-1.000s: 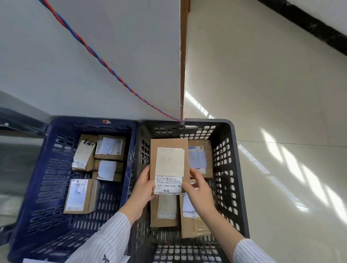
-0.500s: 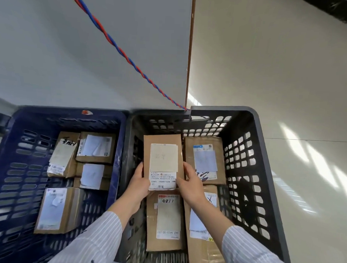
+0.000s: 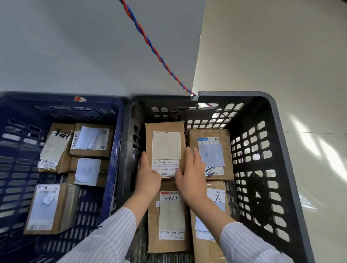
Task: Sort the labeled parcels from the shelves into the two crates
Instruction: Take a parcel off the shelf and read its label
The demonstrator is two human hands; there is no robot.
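floor: pale glossy floor (image 3: pixel 289 56) with window glare, right of and beyond the black crate (image 3: pixel 275 107)
wall: grey wall panel (image 3: pixel 73 39) right behind the black crate, red-blue twisted cable (image 3: pixel 150 44) running down to its far rim
neighbour: blue crate (image 3: pixel 57 99) touching its left side, holds boxes
parcel: brown parcel (image 3: pixel 165 144) in the black crate's far-left corner, label up
axis: long side runs near-to-far, printed end toward the person
left hand: left hand (image 3: pixel 148 177) grips the near-left corner
right hand: right hand (image 3: pixel 190 177) fingers straight, laid along the right edge
unsure: can't tell if it's resting on the bottom
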